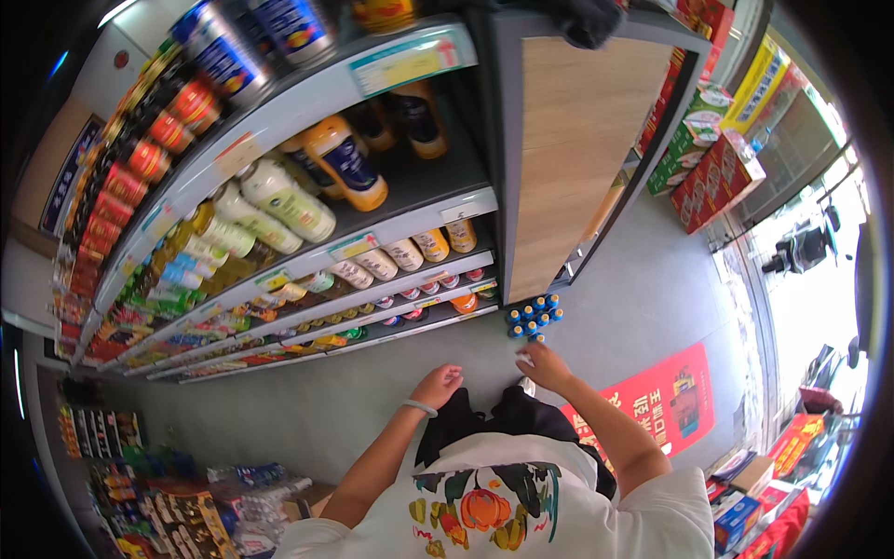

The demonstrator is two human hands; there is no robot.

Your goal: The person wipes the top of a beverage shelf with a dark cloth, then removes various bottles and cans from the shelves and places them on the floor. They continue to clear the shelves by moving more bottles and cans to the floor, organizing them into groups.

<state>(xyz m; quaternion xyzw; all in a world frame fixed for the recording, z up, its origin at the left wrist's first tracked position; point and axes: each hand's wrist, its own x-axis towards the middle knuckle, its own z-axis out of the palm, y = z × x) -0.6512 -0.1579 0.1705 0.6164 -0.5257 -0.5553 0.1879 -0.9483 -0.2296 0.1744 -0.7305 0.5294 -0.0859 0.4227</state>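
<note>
My left hand [441,386], with a pale bracelet at the wrist, hangs above my lap with its fingers loosely curled and nothing seen in it. To the right, my right hand [543,365] is half curled beside a cluster of blue-capped bottles [536,318] on the grey floor. Whether it touches the nearest bottle cannot be told. Ahead and to the left rises a store shelf [391,222] of drinks: an orange bottle with a dark label [347,164] leans on an upper tier near white-green bottles [288,200], and blue cans [222,52] stand above.
A wood-faced end panel [580,154] closes the shelf's right end. A red floor mat [649,412] lies to my right. Red cartons [716,180] stand near the bright doorway. Packed goods [181,513] are at the lower left, boxes [737,520] at the lower right.
</note>
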